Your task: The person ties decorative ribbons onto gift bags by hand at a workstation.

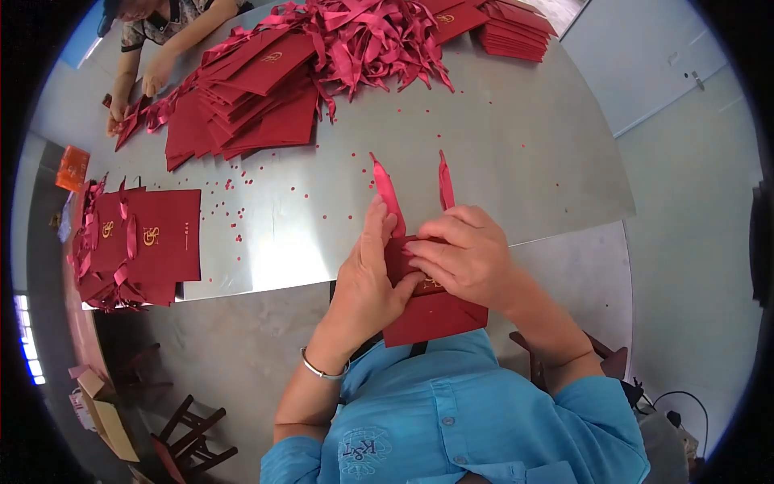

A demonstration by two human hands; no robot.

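A dark red paper gift bag (435, 317) with gold print sits at the table's front edge, close to my body. My left hand (367, 274) grips its left side, thumb across the front and fingers along the side. The fingers of my right hand (466, 252) are pinched at the bag's upper edge, near my left thumb. From the top of the bag, two ends of pink ribbon (387, 192) reach forward over the metal table (516, 177). Whether my right fingertips also hold ribbon is hidden.
Red bags (266, 113) are heaped at the far left beside a pile of pink ribbons (371, 40). More bags (169, 234) with ribbons lie at the left edge, and a stack (514, 32) stands at the back. Another person's hands (157, 77) handle a red piece. Red paper dots are scattered about.
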